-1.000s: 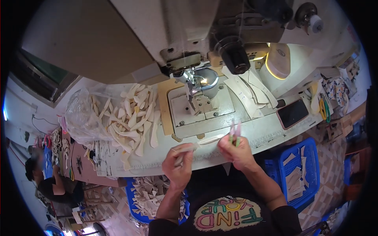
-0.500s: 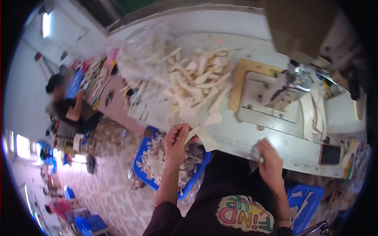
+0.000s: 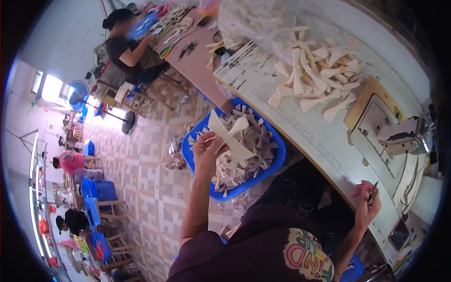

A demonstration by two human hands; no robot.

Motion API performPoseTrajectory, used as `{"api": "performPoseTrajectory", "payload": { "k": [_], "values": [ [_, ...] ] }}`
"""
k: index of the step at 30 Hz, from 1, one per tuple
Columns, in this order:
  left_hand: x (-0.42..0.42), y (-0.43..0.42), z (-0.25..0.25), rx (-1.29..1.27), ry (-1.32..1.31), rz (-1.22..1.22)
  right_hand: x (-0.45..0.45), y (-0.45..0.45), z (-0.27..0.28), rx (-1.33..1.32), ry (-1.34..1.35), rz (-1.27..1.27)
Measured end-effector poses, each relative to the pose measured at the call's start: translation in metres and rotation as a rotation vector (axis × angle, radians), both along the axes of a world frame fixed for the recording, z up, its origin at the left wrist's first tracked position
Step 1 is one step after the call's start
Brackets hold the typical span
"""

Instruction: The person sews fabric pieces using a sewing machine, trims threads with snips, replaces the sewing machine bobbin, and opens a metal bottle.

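Note:
My left hand [image 3: 206, 149] pinches a cream, bow-shaped piece [image 3: 240, 149] with flared ends, held over a blue basket [image 3: 280, 162]. Inside the basket lies a heap of similar pale pieces [image 3: 230, 176], partly covered by the held one. My right hand [image 3: 366, 203] is closed around a small, dark, pointed tool [image 3: 374, 188] near the front edge of the white worktable [image 3: 305, 136]; its exact kind is too small to make out. Farther back on the table, a loose pile of cream pieces [image 3: 319, 75] spreads beside a clear plastic bag [image 3: 253, 23].
A sewing machine [image 3: 399, 134] stands at the right of the table, with a phone [image 3: 399, 233] nearby. At the back left, a co-worker [image 3: 129, 51] sits at a brown table [image 3: 197, 61]. A standing fan [image 3: 80, 94] and blue crates [image 3: 98, 188] are on the tiled floor.
The view has swung left. My left hand has carried the cream piece from the table edge out over the basket. My right hand, blurred before, now shows the pointed tool.

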State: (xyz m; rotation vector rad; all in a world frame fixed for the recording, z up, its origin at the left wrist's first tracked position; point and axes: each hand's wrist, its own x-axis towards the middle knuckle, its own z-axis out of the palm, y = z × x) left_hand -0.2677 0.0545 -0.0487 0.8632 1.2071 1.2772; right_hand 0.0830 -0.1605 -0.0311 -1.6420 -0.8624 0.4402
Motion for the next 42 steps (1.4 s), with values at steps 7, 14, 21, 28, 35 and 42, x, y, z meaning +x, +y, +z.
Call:
{"api": "performPoseTrajectory", "payload": {
  "k": [7,14,21,28,35,42],
  "values": [
    [-0.133,0.007,-0.144,-0.579,0.252,0.467,0.018,-0.008,-0.018,-0.052,0.101,-0.143],
    [-0.148,-0.055,-0.206,-0.683,0.265,0.214,0.015,-0.006,-0.017,-0.09,0.063,-0.166],
    [-0.066,-0.026,-0.184,-0.229,0.809,-0.012,0.009,-0.004,-0.017,-0.062,0.045,-0.173],
    [0.07,-0.001,-0.052,0.876,1.056,-0.104,0.008,-0.005,-0.018,-0.102,0.001,-0.191],
    [0.171,0.022,0.015,1.135,0.789,-0.244,0.005,-0.004,-0.014,-0.067,-0.055,-0.161],
    [0.245,0.052,0.046,1.231,0.881,-0.387,0.005,-0.004,-0.008,-0.079,-0.097,-0.172]
  ]
}}
